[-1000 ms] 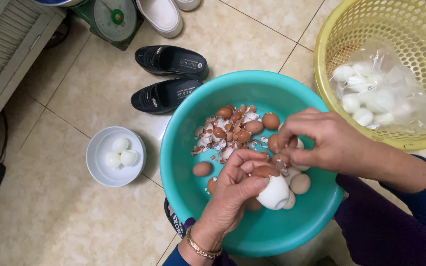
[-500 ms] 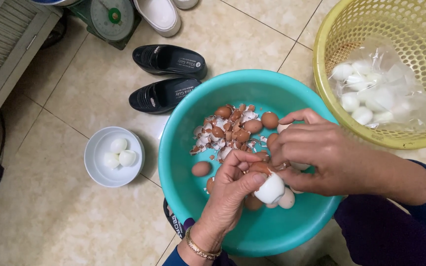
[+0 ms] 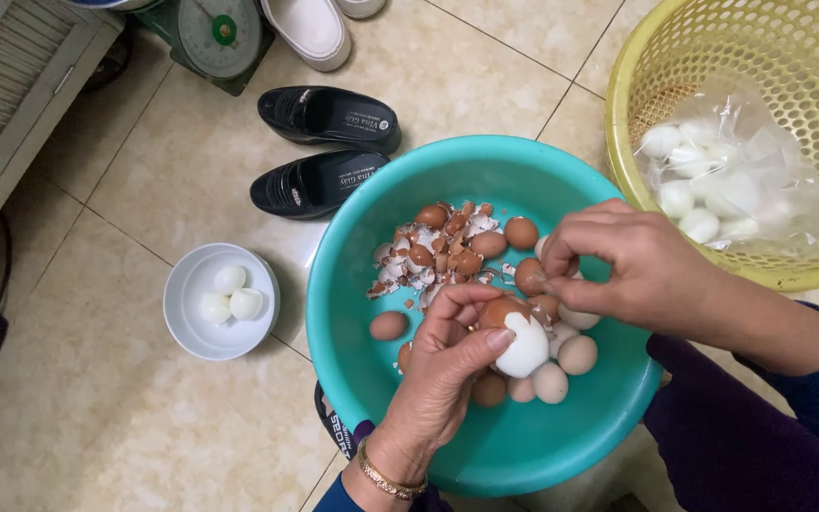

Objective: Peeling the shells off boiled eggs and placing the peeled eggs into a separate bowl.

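Head | left hand [image 3: 443, 379] grip grasps half-peeled egg [image 3: 521, 343] | right hand [image 3: 632, 265] pinches shell

- One teal basin [image 3: 372, 379] sits on the floor tiles.
- Two bare hands work over it: the left hand [image 3: 443, 374] and the right hand [image 3: 632, 270].
- One half-peeled egg [image 3: 521, 343] sits in the left hand.
- About ten brown unpeeled eggs [image 3: 521, 231] lie loose in the basin; some are hidden, so the count is rough.
- One heap of broken shell [image 3: 428, 256].
- One small white bowl [image 3: 191, 327] holds three peeled eggs [image 3: 229, 279].
- One yellow basket [image 3: 812, 57], with one clear bag of peeled eggs [image 3: 713, 190]; too blurred to count.
- Two black shoes [image 3: 319, 180], two white shoes [image 3: 310, 28].
- One green kitchen scale [image 3: 215, 38].
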